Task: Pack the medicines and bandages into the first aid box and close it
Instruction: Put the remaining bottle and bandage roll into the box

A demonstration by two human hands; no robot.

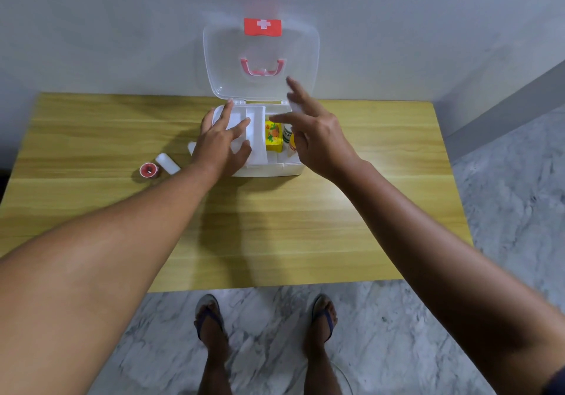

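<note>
Here the left hand (218, 147) lies flat, released, on the box tray (256, 138) — right hand (318, 141) hovers, fingers spread.

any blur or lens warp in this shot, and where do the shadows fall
Head view: the right hand has motion-blurred fingertips; the left hand is sharper. The wide lens bows the table edges and stretches the forearms. Soft shadows fall on the wood toward the viewer, beneath the arms and in front of the box. No harsh glare.

Home room – marble-look floor (504, 186), plain wall (91, 28), wooden table (91, 125).
</note>
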